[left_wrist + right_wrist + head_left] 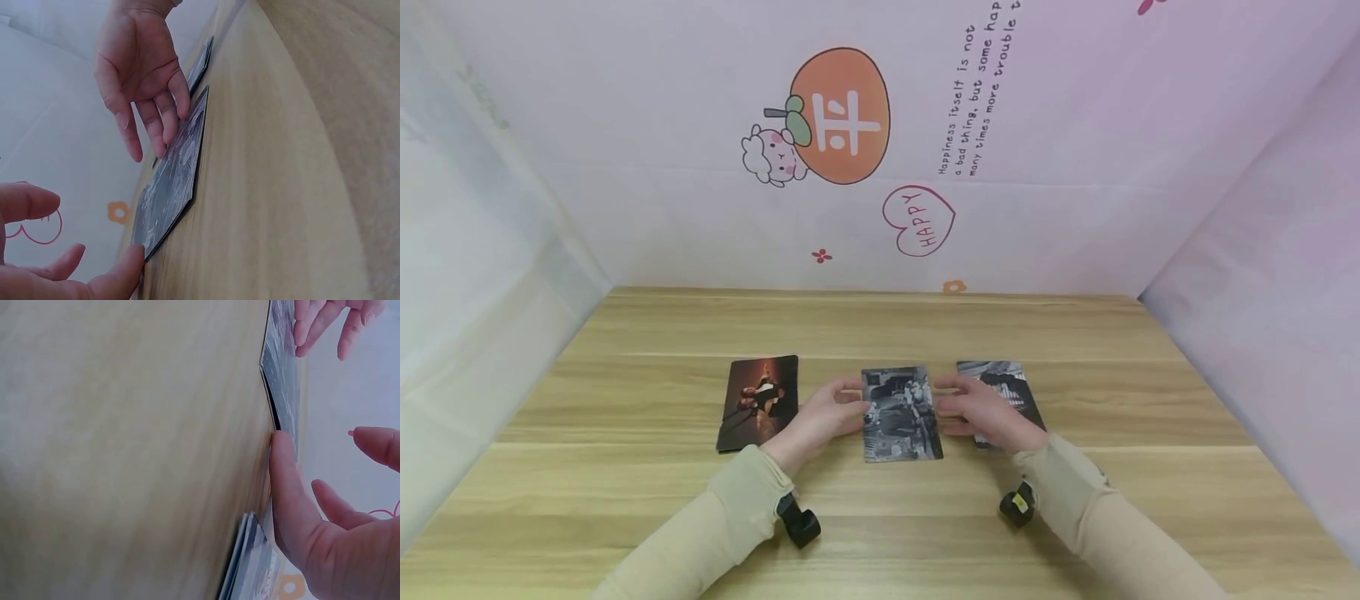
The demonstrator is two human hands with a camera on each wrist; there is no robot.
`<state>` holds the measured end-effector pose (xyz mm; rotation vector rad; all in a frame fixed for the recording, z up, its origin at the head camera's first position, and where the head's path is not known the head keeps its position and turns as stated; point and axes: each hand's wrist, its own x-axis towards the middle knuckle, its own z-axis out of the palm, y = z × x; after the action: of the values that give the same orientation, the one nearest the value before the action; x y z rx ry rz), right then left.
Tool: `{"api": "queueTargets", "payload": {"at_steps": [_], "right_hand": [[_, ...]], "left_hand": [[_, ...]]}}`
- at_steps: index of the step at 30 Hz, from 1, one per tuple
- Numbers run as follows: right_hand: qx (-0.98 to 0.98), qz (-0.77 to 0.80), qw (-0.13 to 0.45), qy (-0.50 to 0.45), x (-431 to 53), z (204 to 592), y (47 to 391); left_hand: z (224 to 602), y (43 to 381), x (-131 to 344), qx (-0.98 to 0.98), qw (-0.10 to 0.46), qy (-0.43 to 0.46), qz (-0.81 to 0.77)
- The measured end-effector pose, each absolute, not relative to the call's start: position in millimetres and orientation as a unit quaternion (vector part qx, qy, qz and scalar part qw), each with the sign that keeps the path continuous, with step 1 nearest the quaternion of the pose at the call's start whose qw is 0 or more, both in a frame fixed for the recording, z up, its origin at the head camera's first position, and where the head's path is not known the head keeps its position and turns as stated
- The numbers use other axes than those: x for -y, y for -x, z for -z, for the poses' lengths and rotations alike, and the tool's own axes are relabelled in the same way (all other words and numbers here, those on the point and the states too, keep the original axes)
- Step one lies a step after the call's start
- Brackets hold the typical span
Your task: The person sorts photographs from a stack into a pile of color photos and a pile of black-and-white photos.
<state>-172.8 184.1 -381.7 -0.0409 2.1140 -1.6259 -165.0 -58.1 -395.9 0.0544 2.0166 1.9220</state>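
Observation:
A stack of black-and-white photo cards lies in the middle of the wooden table, its thin layered edge showing in both wrist views. My left hand is at its left side, fingertips right at the edge and fingers loosely extended. On the opposite side my right hand has its fingers straight, the fingertips at the stack's right edge. Partly under the right hand lies another black-and-white card stack. To the left of the left hand sits a stack topped by a dark reddish card with a figure on it.
The wooden table meets a white printed cloth backdrop at its far edge. Pale cloth walls close off both sides. A black wrist camera hangs below the left sleeve, and another camera below the right.

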Motion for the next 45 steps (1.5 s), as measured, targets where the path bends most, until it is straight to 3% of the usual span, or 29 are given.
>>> {"api": "queueTargets", "payload": {"at_steps": [13,21,34,45], "right_hand": [[-0.771,0.602,0.207,0.005,-181.3,383.8,173.8],[-0.784,0.592,0.185,-0.009,-177.0,384.4,175.6],[-0.812,0.557,0.171,0.001,-177.1,374.9,169.8],[-0.811,0.531,0.243,0.039,-190.8,359.9,167.1]], "left_hand": [[400.8,168.8,58.3,-0.701,0.156,-0.026,-0.696],[399.6,166.2,54.2,-0.765,0.120,-0.065,-0.629],[399.6,162.5,50.8,-0.732,0.175,-0.058,-0.656],[396.3,163.4,52.2,-0.720,0.212,-0.048,-0.659]]}}
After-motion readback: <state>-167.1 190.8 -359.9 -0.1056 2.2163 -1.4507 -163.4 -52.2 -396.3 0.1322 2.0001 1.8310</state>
